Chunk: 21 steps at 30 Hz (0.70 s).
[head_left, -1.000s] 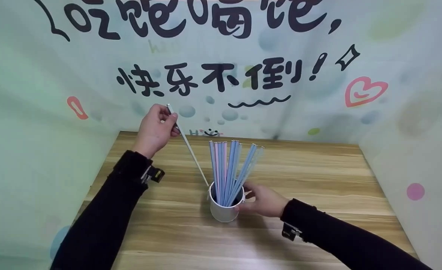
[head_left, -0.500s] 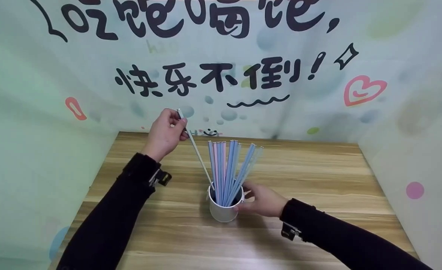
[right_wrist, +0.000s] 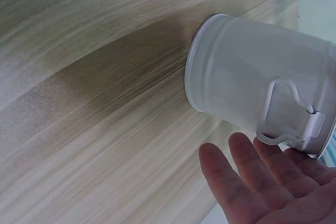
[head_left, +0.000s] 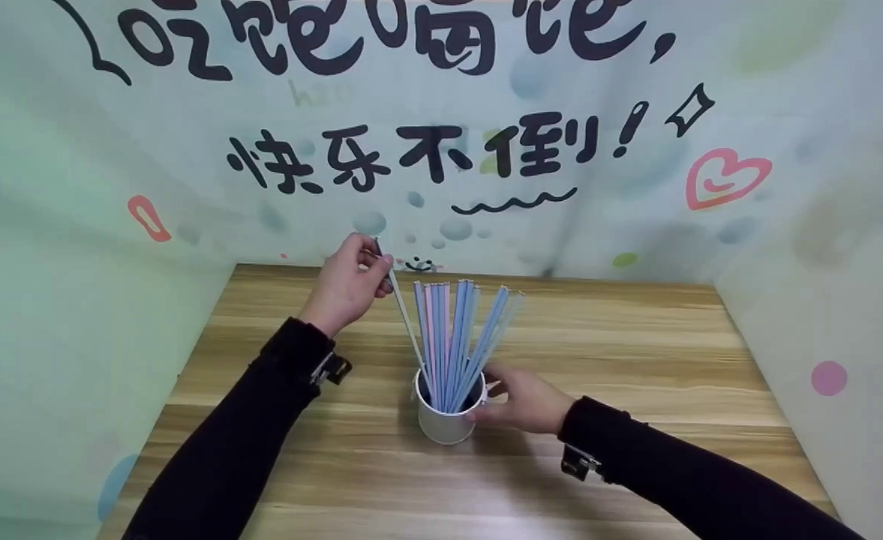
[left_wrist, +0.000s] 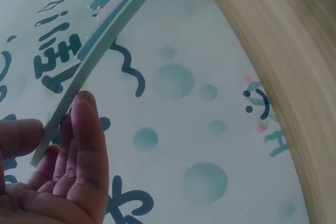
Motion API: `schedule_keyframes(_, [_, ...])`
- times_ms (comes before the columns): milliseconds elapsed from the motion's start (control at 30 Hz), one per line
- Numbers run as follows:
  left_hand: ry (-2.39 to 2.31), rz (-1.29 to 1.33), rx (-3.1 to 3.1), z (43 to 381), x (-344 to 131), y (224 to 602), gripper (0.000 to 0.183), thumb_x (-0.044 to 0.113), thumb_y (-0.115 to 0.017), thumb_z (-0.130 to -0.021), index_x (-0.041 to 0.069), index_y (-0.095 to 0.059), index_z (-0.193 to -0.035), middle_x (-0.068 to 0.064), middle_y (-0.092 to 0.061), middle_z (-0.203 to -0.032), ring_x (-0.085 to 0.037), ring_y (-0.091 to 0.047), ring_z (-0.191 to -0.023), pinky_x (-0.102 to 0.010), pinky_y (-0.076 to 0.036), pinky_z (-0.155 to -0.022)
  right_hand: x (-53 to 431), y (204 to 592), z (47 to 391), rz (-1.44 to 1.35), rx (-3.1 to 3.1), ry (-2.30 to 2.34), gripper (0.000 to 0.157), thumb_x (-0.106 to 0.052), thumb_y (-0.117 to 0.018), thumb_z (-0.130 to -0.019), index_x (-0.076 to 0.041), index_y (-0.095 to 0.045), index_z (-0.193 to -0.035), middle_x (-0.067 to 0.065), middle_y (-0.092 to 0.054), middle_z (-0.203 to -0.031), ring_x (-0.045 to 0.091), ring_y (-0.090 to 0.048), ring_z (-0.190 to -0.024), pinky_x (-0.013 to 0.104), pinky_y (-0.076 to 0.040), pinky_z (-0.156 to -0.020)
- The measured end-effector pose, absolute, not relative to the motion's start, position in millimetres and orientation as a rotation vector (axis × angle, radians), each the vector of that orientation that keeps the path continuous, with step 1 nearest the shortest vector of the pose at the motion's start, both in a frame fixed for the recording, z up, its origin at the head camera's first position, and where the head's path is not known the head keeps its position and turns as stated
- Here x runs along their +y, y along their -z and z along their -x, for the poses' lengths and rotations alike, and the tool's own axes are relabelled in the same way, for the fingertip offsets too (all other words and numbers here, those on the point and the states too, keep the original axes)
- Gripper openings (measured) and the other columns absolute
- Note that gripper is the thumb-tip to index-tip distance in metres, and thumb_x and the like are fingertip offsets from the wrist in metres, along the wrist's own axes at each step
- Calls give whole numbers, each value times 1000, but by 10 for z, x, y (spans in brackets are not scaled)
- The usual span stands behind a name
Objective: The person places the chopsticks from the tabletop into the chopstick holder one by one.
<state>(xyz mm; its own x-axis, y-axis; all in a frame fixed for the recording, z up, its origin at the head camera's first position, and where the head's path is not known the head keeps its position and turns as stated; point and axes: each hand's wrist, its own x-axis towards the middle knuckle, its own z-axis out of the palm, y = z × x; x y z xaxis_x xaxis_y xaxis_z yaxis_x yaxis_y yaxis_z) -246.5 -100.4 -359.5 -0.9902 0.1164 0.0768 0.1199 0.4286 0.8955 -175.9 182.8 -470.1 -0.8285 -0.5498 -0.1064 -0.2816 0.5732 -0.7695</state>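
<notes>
A small white bucket (head_left: 447,429) stands upright on the wooden table, holding several blue, pink and translucent straws (head_left: 441,337) that lean apart. My left hand (head_left: 351,283) pinches a pale green straw (left_wrist: 86,69) near its top end, between thumb and fingers. The straw slants down to the right, and its lower end is inside the bucket's left rim. At the bucket's right side my right hand (head_left: 527,401) holds it, thumb at the front and fingers behind. In the right wrist view those fingers (right_wrist: 252,163) lie beside the bucket's wire side handle (right_wrist: 268,111).
A printed cloth backdrop (head_left: 606,232) with large black writing rises behind the wooden tabletop (head_left: 606,337). Pale cloth walls flank both sides. Black sleeves cover both arms, and a small camera is strapped at each wrist.
My left hand has moved right and down. The pale green straw's lower end has passed from outside the rim into the bucket. The right hand and the bucket have stayed in place.
</notes>
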Motion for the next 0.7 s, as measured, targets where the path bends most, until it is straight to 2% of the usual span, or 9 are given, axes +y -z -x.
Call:
schedule_keyframes(133, [1629,238,-2683,2450,-998,3654,27,21,-55,-106,2,-49,-123,-12,-63,-104,-19,-68,-79,-28,-59,-74,1826,4699,1762,684,2478,1120,63,-36,-81,-85,-7,-58,-136,19,-68,-127,35,-67,-112,56,-52,-101])
schedule_keyframes(333, [1578,270,-2728,2426,-976,3743,25,22,-56,-105,3,-52,-122,-13,-65,-105,-27,-70,-85,-34,-59,-77,1830,4690,1761,687,2467,1132,63,-35,-82,-84,-6,-59,-136,20,-68,-127,36,-67,-112,56,-52,-101])
schedule_keyframes(567, [1522,296,-2773,2392,-922,3865,23,24,-59,-103,6,-55,-117,-12,-66,-105,-23,-69,-84,-31,-56,-72,1833,4686,1761,664,2463,1127,64,-35,-82,-84,-8,-58,-137,18,-67,-129,36,-66,-114,55,-51,-102])
schedule_keyframes(700, [1567,300,-2771,2373,-893,3926,21,21,-60,-102,5,-56,-116,-11,-65,-105,-25,-69,-86,-32,-57,-72,1835,4682,1758,664,2473,1116,64,-35,-81,-85,-9,-57,-138,18,-67,-129,37,-66,-113,57,-51,-101])
